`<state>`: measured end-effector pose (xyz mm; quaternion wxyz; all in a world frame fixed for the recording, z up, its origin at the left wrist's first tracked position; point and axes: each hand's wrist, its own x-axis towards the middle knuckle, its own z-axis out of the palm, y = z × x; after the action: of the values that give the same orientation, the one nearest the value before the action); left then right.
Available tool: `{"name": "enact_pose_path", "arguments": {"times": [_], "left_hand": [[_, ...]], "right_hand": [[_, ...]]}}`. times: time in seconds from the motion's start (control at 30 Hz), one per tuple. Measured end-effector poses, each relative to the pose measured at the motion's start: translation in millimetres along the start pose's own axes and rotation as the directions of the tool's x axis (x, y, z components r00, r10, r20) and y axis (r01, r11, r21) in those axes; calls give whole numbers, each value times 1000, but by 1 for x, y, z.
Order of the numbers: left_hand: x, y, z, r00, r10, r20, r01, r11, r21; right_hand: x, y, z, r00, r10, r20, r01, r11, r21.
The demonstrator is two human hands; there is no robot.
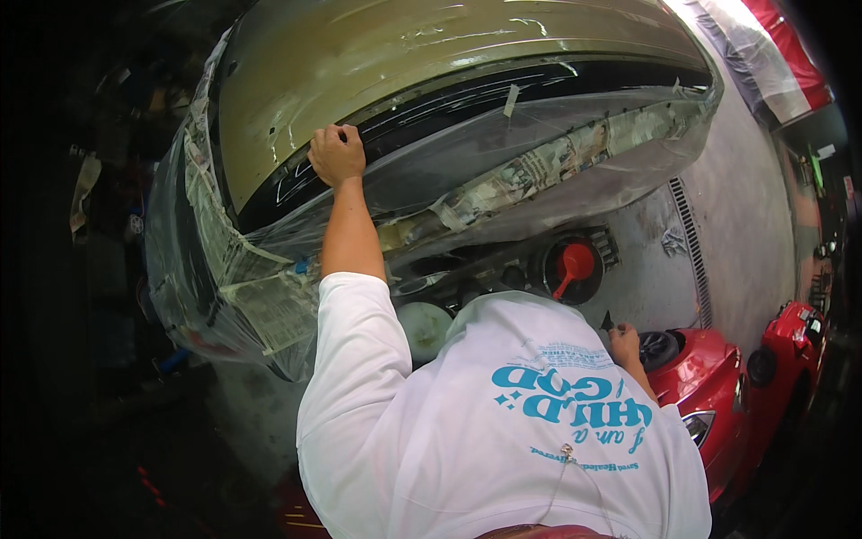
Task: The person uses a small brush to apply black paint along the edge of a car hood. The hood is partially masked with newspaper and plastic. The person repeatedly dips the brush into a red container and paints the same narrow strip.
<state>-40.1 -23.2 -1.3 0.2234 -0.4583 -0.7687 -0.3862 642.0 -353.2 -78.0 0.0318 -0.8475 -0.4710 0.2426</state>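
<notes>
In front of me is a car roof [359, 72] in dull gold, with a glossy black strip [422, 112] along its near side. My left hand [338, 157] rests at the border of the gold and black, its fingers curled closed against the surface; whatever they may grip is hidden. Down by my right side, my right hand [624, 345] pinches a small dark pointed piece [607, 321], too small to identify. Clear plastic film [404, 180] and taped newspaper [539, 171] cover the car's side below the roof.
A red dipper [575, 262] sits in a black round tub [548, 278] on the floor. Beside me stands a pale rounded container [424, 328]. Red cars [709, 386] are close on the right, and a floor drain grate [690, 251] runs past the covered car.
</notes>
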Motion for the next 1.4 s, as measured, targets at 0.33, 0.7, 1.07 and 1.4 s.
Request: {"name": "enact_pose_path", "arguments": {"times": [0.33, 0.7, 1.07, 1.4], "left_hand": [[-1, -1, -9, 999, 46, -1, -46, 999, -26], [-14, 4, -22, 980, 168, -107, -183, 971, -153], [-12, 6, -16, 993, 104, -58, -111, 982, -153], [17, 17, -18, 973, -205, 102, 220, 962, -164]], "right_hand": [[7, -27, -27, 1000, -18, 22, 20, 998, -65], [33, -50, -28, 961, -258, 99, 265, 962, -68], [93, -37, -5, 972, -221, -86, 207, 968, -143], [171, -142, -37, 978, -208, 7, 139, 680, 720]]}}
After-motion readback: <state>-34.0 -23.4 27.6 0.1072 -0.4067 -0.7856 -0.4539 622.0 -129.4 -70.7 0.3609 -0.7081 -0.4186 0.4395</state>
